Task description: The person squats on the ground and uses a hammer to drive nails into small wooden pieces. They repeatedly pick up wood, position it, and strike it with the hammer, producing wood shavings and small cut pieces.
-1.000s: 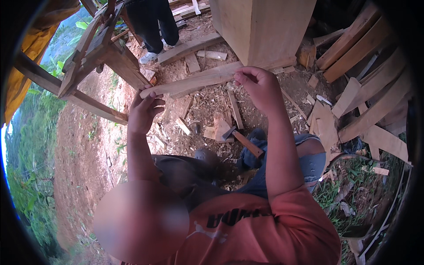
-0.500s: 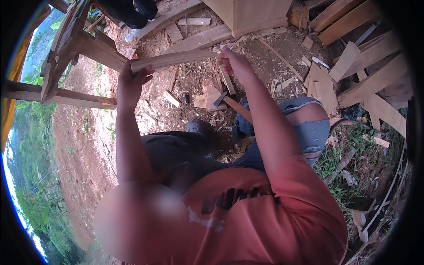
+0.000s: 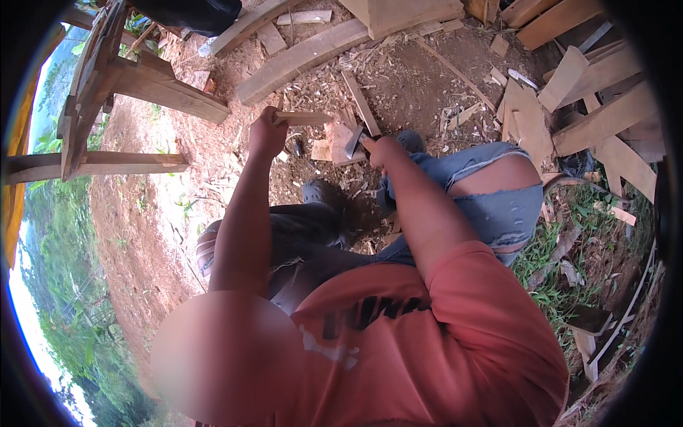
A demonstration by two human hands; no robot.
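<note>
Wood strip (image 3: 302,117) held at its left end in closed left hand (image 3: 267,135), long axis running left-right, above chip-strewn ground (image 3: 413,78). Right hand (image 3: 384,151) clamped on hatchet handle; blade (image 3: 353,141) just right of strip's free end, nearer it. Handle mostly hidden in fist.

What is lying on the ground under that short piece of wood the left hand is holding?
Under the short piece of wood in the left hand lie wood chips and a pale offcut on red dirt. The hand hides whatever lies directly beneath it.
</note>
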